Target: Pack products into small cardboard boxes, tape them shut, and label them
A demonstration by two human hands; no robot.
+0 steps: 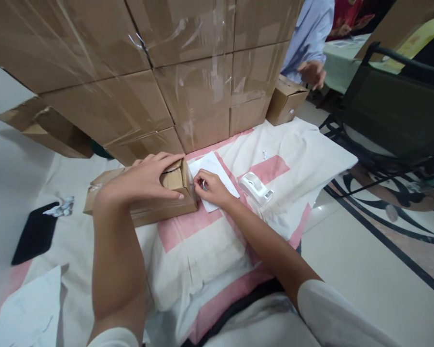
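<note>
My left hand spans the top of a small cardboard box, its thumb on the near top edge and its fingers over the far side. At the right end of that box, my right hand is closed in a pinch. Whatever sits between its fingertips is too small to make out. A white sheet of paper lies partly under my right hand. To the right of it rests a white tape dispenser.
Stacked, taped cartons rise behind the box. An open carton, a black tablet-like slab and papers lie left. Another person's hand is by a small box. A dark chair stands right.
</note>
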